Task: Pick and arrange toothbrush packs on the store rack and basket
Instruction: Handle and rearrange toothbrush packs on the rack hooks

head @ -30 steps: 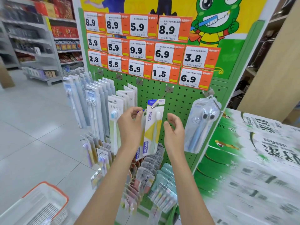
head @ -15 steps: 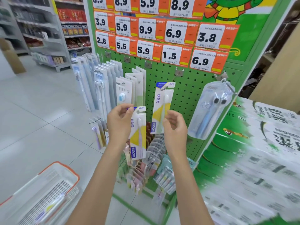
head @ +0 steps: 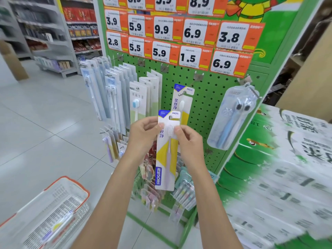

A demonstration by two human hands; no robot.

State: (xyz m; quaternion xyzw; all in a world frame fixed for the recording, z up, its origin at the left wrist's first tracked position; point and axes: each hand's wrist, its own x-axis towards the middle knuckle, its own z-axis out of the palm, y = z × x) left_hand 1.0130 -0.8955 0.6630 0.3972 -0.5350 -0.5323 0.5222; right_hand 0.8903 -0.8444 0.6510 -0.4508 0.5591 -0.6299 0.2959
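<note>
Hands up in front of the rack (head: 212, 105), and both are busy: your left hand (head: 143, 135) and right hand (head: 189, 142) each have a narrow grip pinched on one toothbrush pack (head: 166, 159), thumbs on the card either side of the brush head, near its top. The pack hangs upright between them, just off the rack's face. Its cut-out hanger sits below the hook (head: 185, 91), where a matching pack (head: 182, 103) already hangs.

Now the danger. If you're going for that hook, the slot is small and the hook tip points out at you. Come in crooked and you nudge the hung pack off, or the card buckles, since you're holding only its top end. If you're going for the basket (head: 53, 183) instead, it sits low, well left of the rack's foot, so a loose drop from here likely lands on the floor tiles. And watch the lower pegs on the rack: they're crowded with small packs (head: 150, 194) just behind your wrists, easy to sweep loose.

Basket check: white slatted sides, orange rim, and at least one yellow-and-white pack (head: 57, 226) seems to lie inside. It's blurred through the slats, so I can't give you a count. Right of the rack, stacked tissue bundles (head: 291, 159) sit close by your right arm.
</note>
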